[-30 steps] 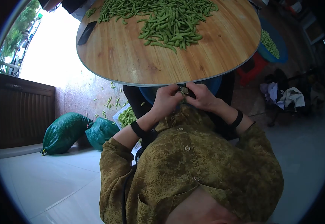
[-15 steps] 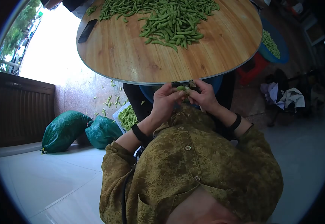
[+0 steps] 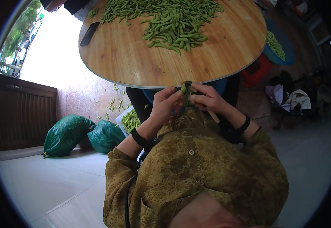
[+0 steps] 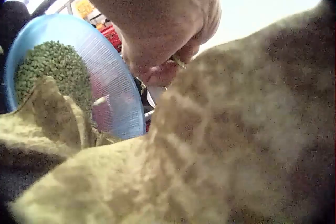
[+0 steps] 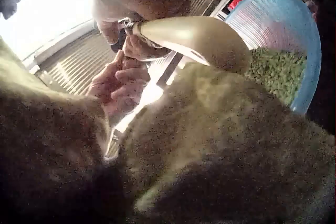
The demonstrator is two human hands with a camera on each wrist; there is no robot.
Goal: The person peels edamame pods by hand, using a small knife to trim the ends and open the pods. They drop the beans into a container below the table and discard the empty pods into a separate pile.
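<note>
Round wooden table (image 3: 123, 64): ahead of the person, near edge just beyond the hands.
Patterned olive-brown shirt (image 3: 188, 163): worn by the person; sleeves end above a black band on each forearm.
Heap of green bean pods (image 3: 177, 28): on the table's far half, some pods loose at its near edge.
Tied green sacks (image 3: 67, 131): two, side by side on the floor at left.
Blue basin (image 3: 289, 45): beyond the table's right edge, near a red stool (image 3: 257, 72), holding shelled beans.
White crate (image 3: 120, 121): on the floor left of the person, with pods inside.
Left hand (image 3: 162, 104): near the table edge; narrow grip, thumb and fingers pinching a pod.
Right hand (image 3: 210, 100): close beside the left; holds a small tool, fingers bent around it.
Dark flat object (image 3: 89, 34): at the table's left edge, kind not readable.
Pale-handled tool (image 5: 199, 37): handle projects from the right hand; working end not clearly shown.
Green pod (image 3: 183, 88): between the two hands, at the left fingertips, angled upward.
</note>
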